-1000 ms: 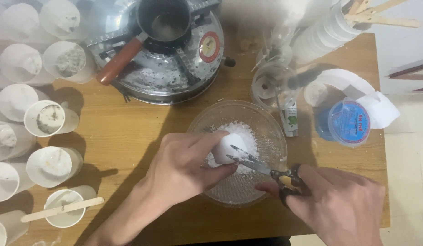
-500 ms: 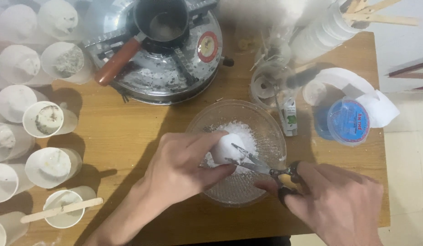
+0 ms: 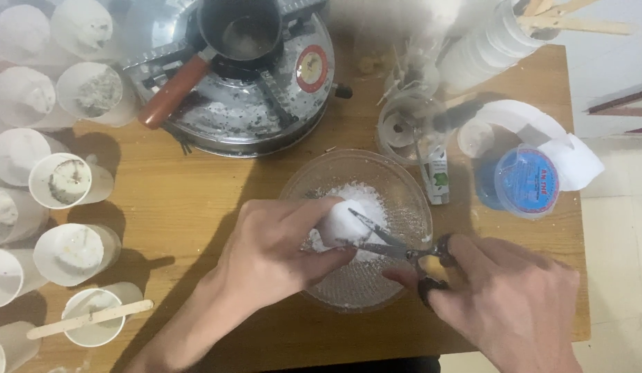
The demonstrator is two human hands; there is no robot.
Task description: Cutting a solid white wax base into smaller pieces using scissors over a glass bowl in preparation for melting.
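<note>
Here, left hand (image 3: 269,252): it was curled around a white lump (image 3: 341,222), fingers and thumb pinching it over the glass bowl (image 3: 410,200).
White lump: it sat at the left hand's fingertips, above the near-left part of the bowl, with loose white crumbs (image 3: 369,197) lying just beyond it in the bowl.
Right hand (image 3: 511,304): it was closed through the handles of a pair of scissors (image 3: 390,243), fingers gripping them at the bowl's near-right rim.
Scissors: the blades stood slightly apart and touched the lump on its right side, pointing from the right hand toward the left.
Bowl: it lay between the two hands, its near rim close to the table's front edge.
Table (image 3: 189,200): a bare stretch of wood lay left of the left hand, running out to the cups.
Cups (image 3: 65,181): white ones crowded the far left edge, well apart from the left hand; one nearest the wrist had a wooden stick (image 3: 89,318) across it.
Stove (image 3: 259,90): a round metal one with a dark pot (image 3: 241,29) stood beyond the left hand.
Right edge: a blue lidded tub (image 3: 526,183) and a white paper roll (image 3: 535,131) sat beyond the right hand, near the table's side edge.
</note>
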